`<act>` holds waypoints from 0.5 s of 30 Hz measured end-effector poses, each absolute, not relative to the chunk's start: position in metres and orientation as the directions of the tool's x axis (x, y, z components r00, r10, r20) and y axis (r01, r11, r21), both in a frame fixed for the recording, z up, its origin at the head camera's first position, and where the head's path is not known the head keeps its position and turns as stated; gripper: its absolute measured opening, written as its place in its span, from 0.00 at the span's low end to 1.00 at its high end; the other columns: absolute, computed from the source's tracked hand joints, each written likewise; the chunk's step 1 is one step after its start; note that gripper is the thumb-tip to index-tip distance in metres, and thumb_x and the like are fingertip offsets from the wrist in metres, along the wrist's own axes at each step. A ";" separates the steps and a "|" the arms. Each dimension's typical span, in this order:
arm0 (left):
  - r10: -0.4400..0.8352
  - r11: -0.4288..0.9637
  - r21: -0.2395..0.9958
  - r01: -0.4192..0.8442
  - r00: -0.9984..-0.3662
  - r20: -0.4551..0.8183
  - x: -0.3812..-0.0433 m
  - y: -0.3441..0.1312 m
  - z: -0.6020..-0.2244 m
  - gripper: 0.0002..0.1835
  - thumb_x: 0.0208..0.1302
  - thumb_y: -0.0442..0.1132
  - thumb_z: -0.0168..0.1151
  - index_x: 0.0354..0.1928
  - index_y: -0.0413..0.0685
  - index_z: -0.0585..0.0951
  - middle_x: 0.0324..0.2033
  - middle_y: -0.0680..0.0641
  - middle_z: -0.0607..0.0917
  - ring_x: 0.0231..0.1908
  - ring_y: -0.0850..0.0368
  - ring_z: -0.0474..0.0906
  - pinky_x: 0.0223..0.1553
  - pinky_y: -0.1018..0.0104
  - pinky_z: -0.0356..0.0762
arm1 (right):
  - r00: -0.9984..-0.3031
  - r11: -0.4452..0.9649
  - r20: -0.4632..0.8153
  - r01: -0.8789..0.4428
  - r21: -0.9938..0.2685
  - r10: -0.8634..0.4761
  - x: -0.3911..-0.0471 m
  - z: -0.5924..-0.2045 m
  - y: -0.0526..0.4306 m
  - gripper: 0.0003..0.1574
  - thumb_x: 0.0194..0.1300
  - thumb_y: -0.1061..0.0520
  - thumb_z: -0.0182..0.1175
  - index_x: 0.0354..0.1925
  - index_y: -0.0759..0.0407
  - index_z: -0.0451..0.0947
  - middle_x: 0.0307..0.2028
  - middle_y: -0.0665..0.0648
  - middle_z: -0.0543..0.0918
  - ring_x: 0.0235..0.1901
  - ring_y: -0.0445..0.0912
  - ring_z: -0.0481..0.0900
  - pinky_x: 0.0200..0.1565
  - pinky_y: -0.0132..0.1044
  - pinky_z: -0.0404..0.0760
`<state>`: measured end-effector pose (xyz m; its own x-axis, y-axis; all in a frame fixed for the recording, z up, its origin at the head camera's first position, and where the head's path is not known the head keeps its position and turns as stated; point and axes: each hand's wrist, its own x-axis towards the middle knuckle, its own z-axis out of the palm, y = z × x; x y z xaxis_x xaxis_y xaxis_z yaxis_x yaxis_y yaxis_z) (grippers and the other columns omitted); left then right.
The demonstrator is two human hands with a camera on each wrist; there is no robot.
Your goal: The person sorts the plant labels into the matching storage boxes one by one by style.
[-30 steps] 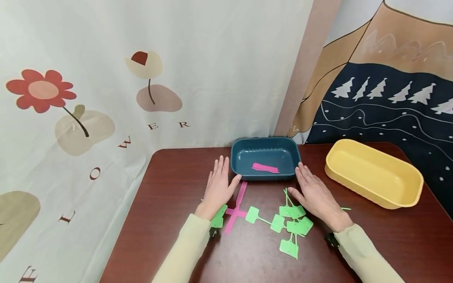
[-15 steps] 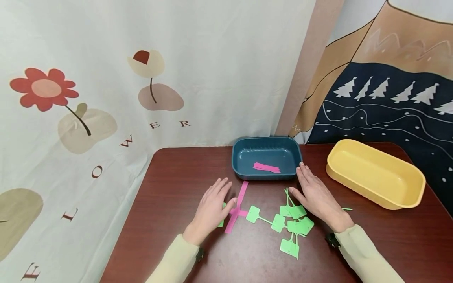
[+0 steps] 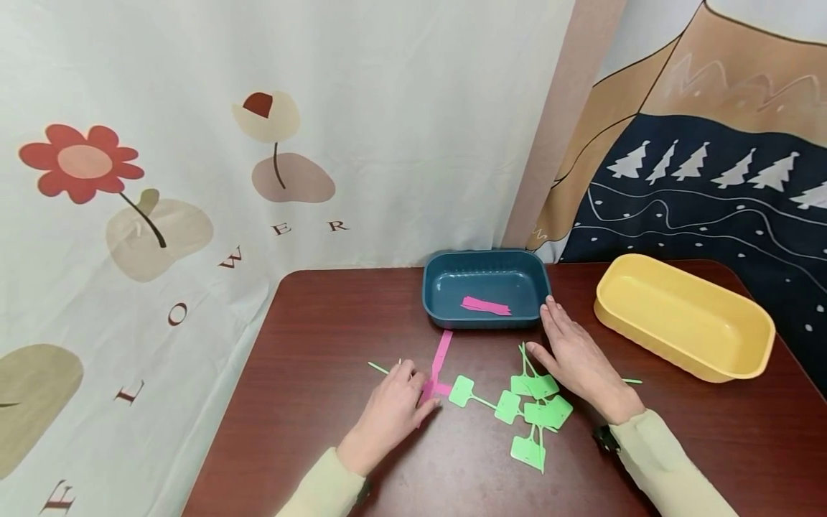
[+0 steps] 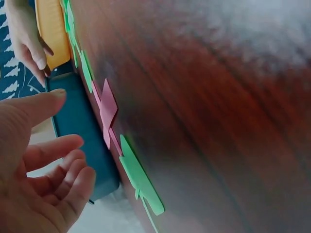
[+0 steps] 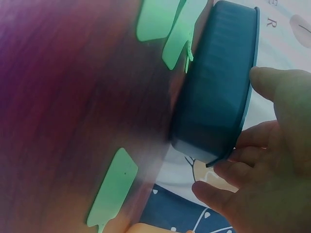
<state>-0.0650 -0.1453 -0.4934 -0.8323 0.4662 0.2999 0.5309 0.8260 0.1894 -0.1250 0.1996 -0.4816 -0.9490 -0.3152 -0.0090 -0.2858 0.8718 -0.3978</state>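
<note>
My left hand (image 3: 388,413) hovers over crossed pink strips (image 3: 442,352) and green tags with thin stems, mostly hidden beneath it. Its fingers bend loosely, and the left wrist view has nothing between thumb and fingers; a pink strip (image 4: 108,111) and a green tag (image 4: 141,174) lie beyond. Fingertips of my right hand (image 3: 578,362) are at the right front corner of the blue basin (image 3: 487,323), its fingers nearly straight. In the right wrist view, that hand (image 5: 272,145) is beside the basin's rim. Several green tags (image 3: 548,413) lie scattered between the hands.
More pink strips (image 3: 486,306) lie inside the blue basin. A yellow basin (image 3: 652,345) stands at the right on the dark brown table (image 3: 310,337). Behind the table hangs a printed curtain (image 3: 400,143). A green stem (image 3: 632,381) pokes out beside the right hand.
The left hand has left the blue basin's left side and come back and down to the pink strips, its fingers bending. The right hand stays at the basin's corner.
</note>
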 end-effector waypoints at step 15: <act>0.501 0.831 0.091 0.548 -0.810 0.303 -0.065 -0.149 -0.503 0.13 0.54 0.44 0.82 0.31 0.45 0.86 0.30 0.49 0.77 0.28 0.52 0.77 0.30 0.59 0.81 | -0.948 0.871 0.001 -0.292 -0.396 -0.317 -0.126 -0.483 0.200 0.53 0.75 0.44 0.61 0.79 0.72 0.49 0.81 0.69 0.46 0.78 0.67 0.48 0.71 0.66 0.58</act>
